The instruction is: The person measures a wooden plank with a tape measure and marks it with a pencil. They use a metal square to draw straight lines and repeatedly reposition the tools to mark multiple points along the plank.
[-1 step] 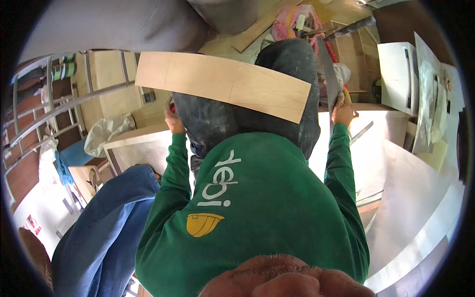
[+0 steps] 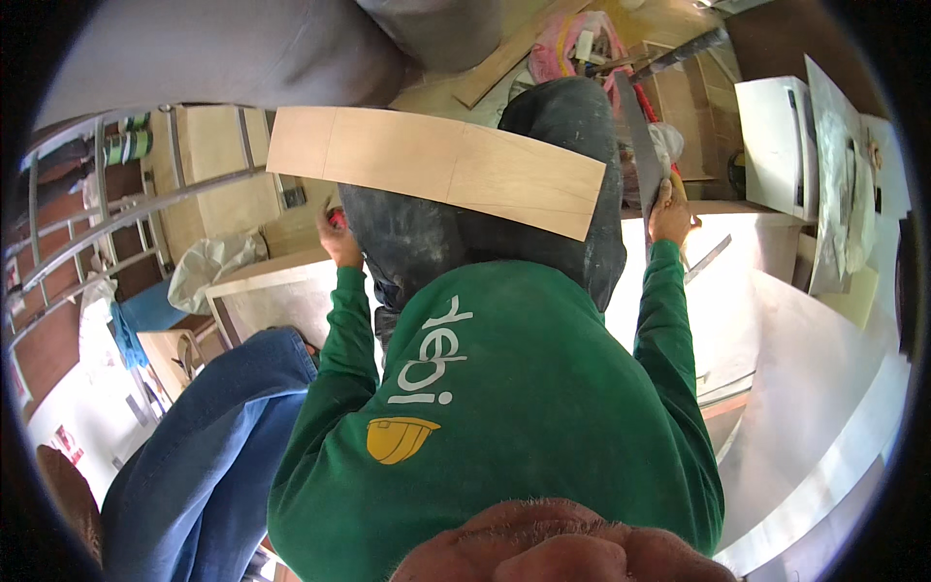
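A long pale plywood strip point(image 2: 388, 150) with faint pencil lines lies across my dark, dusty trousers point(image 2: 543, 242). On the left, my left hand point(image 2: 339, 238) is beside my thigh with its fingers curled round a small red object point(image 2: 337, 217), partly hidden and too small to identify. At my right, fingers and thumb of my right hand point(image 2: 667, 213) grip a long, flat grey metal strip point(image 2: 640, 136), which stands angled beside my leg.
A metal ladder point(image 2: 87, 242) and crumpled white sack point(image 2: 204, 272) are left. Another person's jeans-clad leg point(image 2: 194, 427) is lower left. Ahead lie a board point(image 2: 504, 58) and pink bag point(image 2: 567, 44). White panels point(image 2: 776, 145) stand right, near a pale work surface point(image 2: 727, 310).
My left hand has shifted very slightly left, showing more of the red object. The plywood strip and surroundings shift a few pixels, with little other visible change.
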Demonstrator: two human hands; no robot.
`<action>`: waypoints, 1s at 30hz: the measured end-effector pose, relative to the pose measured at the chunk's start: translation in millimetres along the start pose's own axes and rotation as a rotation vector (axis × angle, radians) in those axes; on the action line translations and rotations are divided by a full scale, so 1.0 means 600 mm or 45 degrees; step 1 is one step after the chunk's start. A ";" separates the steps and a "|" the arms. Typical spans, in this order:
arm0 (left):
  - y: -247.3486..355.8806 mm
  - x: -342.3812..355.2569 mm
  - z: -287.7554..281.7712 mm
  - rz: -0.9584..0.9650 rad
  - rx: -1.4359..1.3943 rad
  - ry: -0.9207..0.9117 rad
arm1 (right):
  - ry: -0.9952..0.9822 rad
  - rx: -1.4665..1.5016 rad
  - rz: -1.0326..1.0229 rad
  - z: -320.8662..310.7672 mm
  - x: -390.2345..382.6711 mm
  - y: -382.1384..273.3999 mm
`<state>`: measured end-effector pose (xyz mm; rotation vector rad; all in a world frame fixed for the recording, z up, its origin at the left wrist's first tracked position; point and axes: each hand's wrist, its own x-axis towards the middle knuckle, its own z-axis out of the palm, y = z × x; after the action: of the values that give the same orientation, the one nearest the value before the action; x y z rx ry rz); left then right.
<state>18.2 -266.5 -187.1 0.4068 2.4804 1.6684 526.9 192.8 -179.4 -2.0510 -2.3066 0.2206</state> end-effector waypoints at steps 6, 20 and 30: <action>0.096 0.048 -0.058 -0.029 -0.419 0.448 | -0.037 -0.069 0.064 -0.006 -0.015 -0.024; 0.408 -0.095 0.038 0.165 -0.319 -1.033 | 0.113 0.539 0.080 -0.018 0.000 0.007; 0.386 -0.056 0.008 0.055 -0.126 -0.823 | 0.149 0.834 -0.658 -0.270 -0.069 -0.273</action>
<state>86.7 -189.6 23.3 0.8352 1.9171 1.3734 391.8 145.7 5.8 -1.1042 -2.1911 0.6884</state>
